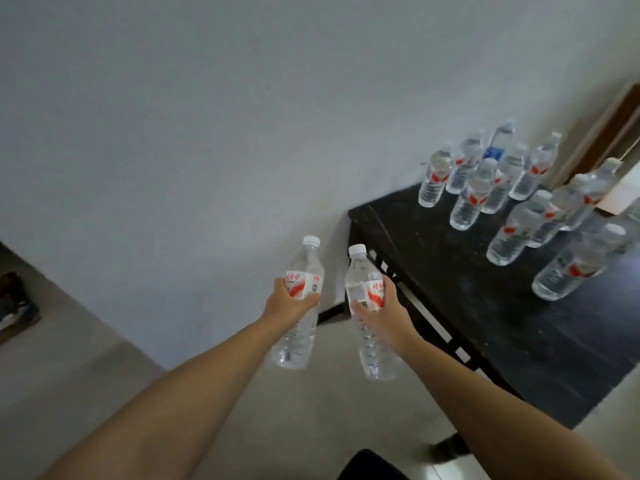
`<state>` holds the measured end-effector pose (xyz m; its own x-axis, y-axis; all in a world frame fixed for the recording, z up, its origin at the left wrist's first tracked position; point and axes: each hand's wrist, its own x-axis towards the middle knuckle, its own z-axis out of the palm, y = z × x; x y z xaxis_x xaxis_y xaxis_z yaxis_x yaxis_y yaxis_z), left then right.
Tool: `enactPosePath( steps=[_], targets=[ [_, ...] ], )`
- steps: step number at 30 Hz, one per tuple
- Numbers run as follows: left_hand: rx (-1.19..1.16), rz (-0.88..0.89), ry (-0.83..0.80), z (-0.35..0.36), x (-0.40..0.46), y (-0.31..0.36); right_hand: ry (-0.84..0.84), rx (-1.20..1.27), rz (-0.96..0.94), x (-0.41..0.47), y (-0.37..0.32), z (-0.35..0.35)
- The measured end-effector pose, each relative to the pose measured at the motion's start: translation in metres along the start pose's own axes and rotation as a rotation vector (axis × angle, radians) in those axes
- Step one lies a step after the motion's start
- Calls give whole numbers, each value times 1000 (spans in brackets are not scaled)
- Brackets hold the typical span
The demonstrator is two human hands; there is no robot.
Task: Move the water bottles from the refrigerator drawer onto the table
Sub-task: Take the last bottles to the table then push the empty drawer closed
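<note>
My left hand [285,301] grips a clear water bottle [301,327] with a white cap and a red-and-white label, held upright in the air. My right hand [388,313] grips a second bottle [363,292] of the same kind beside it. Both bottles hang just left of the black table [467,289], short of its near-left corner. Several water bottles [471,195] stand upright on the table's far right part; one of them [495,147] carries a blue label. The refrigerator drawer is out of view.
A pale wall fills the background behind the table. A wooden door frame [609,126] rises at the far right. A dark object [14,303] lies on the floor at the left edge. Light floor tiles run below my arms.
</note>
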<state>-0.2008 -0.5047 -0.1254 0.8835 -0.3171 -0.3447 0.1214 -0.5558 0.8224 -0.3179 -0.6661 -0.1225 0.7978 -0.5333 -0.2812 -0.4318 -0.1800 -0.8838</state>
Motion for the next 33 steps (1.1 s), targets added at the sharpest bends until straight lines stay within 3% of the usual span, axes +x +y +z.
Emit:
enactPosePath(
  steps=[11,18,24,33],
  targets=[
    [59,190,-252,69,141,82,268,91,129,119,-2,-53],
    [165,309,-278,98,249,162,370,76,161,212,-35,-106],
    [181,403,-342,135,311,207,567,222,180,266,-32,-135],
    [177,475,-588,195,388,225,848,335,225,310,-9,-130]
  ],
)
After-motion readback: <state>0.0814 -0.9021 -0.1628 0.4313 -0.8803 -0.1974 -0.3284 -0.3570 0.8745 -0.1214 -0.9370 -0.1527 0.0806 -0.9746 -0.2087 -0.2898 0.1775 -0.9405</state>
